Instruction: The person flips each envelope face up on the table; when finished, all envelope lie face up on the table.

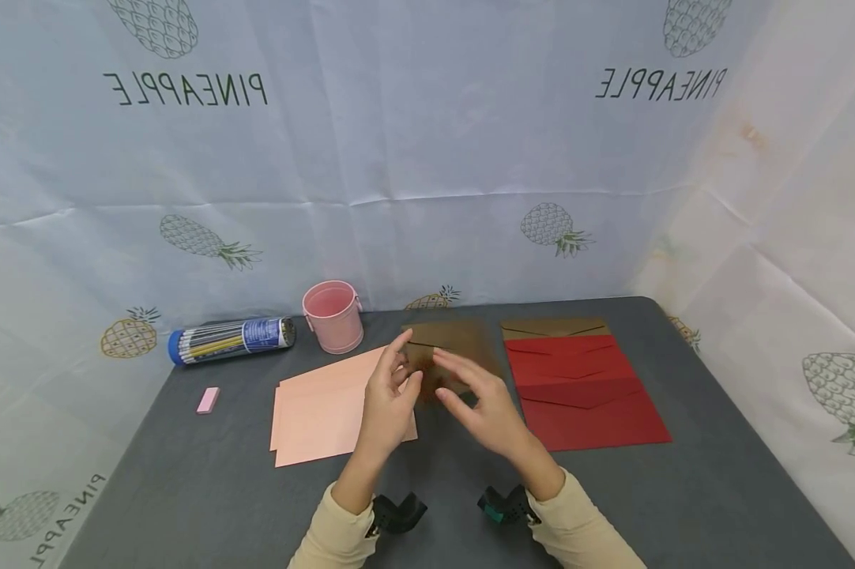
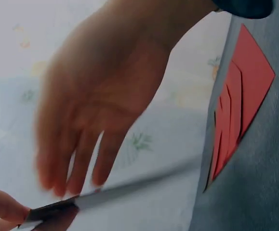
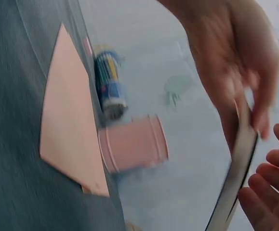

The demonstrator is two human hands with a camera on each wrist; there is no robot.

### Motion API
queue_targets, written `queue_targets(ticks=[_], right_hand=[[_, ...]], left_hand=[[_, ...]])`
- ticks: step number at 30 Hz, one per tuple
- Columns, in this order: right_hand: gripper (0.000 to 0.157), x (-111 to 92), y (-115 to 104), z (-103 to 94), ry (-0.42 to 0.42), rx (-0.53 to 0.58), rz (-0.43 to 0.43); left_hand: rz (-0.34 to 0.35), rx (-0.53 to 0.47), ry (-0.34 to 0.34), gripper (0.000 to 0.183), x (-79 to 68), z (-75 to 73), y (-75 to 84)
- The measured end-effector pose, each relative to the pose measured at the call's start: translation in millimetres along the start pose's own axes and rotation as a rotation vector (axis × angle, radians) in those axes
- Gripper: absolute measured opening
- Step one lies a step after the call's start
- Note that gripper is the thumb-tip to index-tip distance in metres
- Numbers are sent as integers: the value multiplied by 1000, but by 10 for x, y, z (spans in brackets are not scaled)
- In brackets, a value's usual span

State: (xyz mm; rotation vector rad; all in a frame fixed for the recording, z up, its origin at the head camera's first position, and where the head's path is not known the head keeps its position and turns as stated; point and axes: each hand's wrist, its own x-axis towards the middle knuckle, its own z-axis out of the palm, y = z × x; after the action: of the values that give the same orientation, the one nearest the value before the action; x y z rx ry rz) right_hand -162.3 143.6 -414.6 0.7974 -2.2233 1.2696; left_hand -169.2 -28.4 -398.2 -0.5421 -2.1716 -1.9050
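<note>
A brown envelope [image 1: 459, 338] is held in front of me over the middle of the table, raised above the top in the wrist views. My left hand [image 1: 388, 403] pinches its left edge between thumb and fingers; in the right wrist view this hand [image 3: 238, 53] grips one end. My right hand [image 1: 490, 411] has its fingers stretched out at the envelope's other side. From the left wrist, the right hand [image 2: 105, 91] shows its palm, fingertips right at the envelope [image 2: 125, 191], which appears edge-on and blurred.
Right of the hands lie overlapping red envelopes [image 1: 605, 427] with a brown envelope [image 1: 555, 326] behind. To the left are peach paper pieces [image 1: 321, 419], a pink bucket [image 1: 333, 320], a tube of pencils [image 1: 231, 340] and a pink eraser [image 1: 208, 400]. A printed curtain [image 1: 427, 142] hangs behind the table.
</note>
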Motion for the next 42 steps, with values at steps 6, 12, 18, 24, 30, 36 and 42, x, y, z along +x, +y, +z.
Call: queue_targets(ticks=[6,12,18,24,30,36,42], right_hand=[[46,58,125,-396,195,-13,123],[48,-37,334,-649,229,59,335],[51,-139,641,-663,162,253,458],[50,-241,945,-603,156,325,529],[46,-281,1057,-589,146,325,571],[46,-294,1062,-652,114,332,616],[47,-310,1155,-736,99,303,637]], left_hand=[[-71,-94,-24,59,77,-95,-85],[-122,-165,-33,59,125,-191,-157],[-205,-247,-30,58,166,-259,-277],[-264,-242,-14,57,199,-295,-449],[-310,-253,-2,55,218,-311,-615],[-388,-309,-33,54,224,-327,-777],[-437,-320,-50,53,314,-229,-952]])
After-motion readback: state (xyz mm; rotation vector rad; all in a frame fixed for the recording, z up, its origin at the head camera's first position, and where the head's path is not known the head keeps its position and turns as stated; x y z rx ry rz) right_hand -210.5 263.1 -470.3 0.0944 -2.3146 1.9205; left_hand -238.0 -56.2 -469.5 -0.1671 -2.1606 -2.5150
